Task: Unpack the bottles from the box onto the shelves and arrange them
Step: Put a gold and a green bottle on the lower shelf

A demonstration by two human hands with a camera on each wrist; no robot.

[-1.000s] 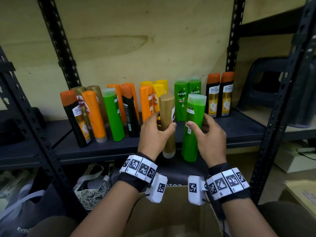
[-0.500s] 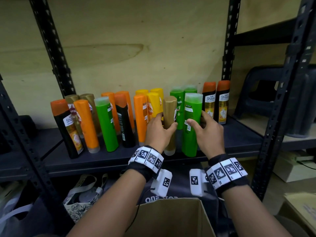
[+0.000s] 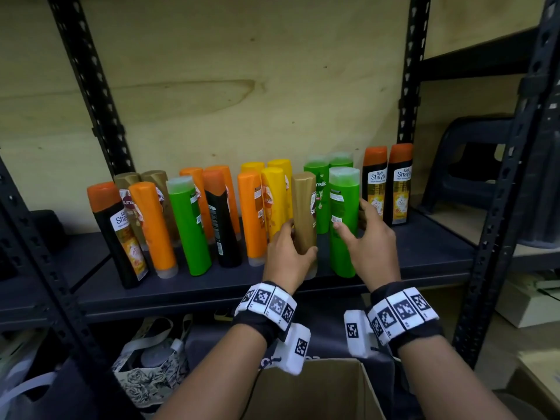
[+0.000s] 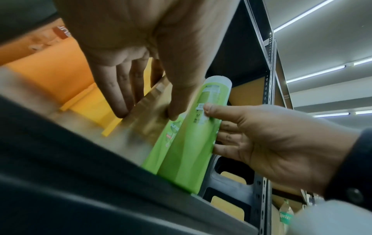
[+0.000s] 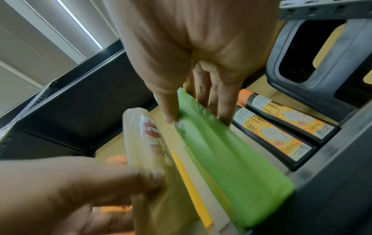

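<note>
Location: stockroom. The slotted-angle steel racking [image 3: 89,86] backed by plywood [image 3: 242,86] carries grouped shampoo bottles [image 3: 188,225]. Strip lights [image 4: 315,74] cross the ceiling.

plywood wall [image 3: 242,56], dark plastic stool [image 3: 478,128] — ceiling strip lights [image 4: 316,74]

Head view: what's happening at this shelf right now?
A person is stocking the shelf. The left hand grips a gold bottle upright near the front edge. The right hand holds the green bottle beside it between thumb and fingers. Other bottles stand in rows behind and to the left. A cardboard box sits below the wrists.
</note>
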